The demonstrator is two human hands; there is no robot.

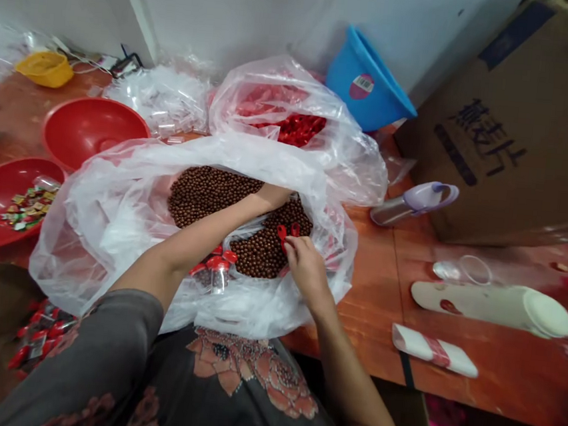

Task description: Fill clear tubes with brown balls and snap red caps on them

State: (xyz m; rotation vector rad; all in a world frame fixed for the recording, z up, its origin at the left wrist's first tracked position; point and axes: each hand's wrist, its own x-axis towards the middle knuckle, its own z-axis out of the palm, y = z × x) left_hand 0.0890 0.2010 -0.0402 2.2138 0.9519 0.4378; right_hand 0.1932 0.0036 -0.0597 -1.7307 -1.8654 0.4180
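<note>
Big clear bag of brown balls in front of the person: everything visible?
The large bag is thin, clear, crumpled plastic, its mouth spread wide and folded back, lying on the wooden table. Inside is a heap of small round brown balls, with small clear tubes with red caps near the front. The left hand rests on the balls; the right hand holds red pieces above them. Its back edge meets a second clear bag.

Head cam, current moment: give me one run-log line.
left hand: on brown balls | right hand: pinching red plastic pieces | both inside clear plastic bag | nearby: red-capped clear tubes; red bowl
</note>
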